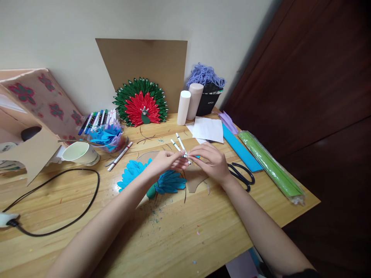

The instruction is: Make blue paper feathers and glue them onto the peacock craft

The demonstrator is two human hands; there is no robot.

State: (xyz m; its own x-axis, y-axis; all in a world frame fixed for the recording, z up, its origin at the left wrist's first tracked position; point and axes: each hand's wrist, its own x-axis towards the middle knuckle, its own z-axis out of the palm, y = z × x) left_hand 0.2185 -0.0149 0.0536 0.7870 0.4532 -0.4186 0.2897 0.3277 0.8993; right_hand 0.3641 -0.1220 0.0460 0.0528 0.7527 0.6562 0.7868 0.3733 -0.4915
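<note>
Centre frame: left hand (165, 160), fingers pinched on a small blue piece (197, 157) just above the surface (179, 231). Right hand (213, 163) pinches the same piece. Probably paper-light, flimsy, easily creased; best held by the edges.

A light wooden table (188, 231) stands against a plain cream wall (58, 31), with dark brown wood panelling (319, 77) to its right under soft, even light.
</note>
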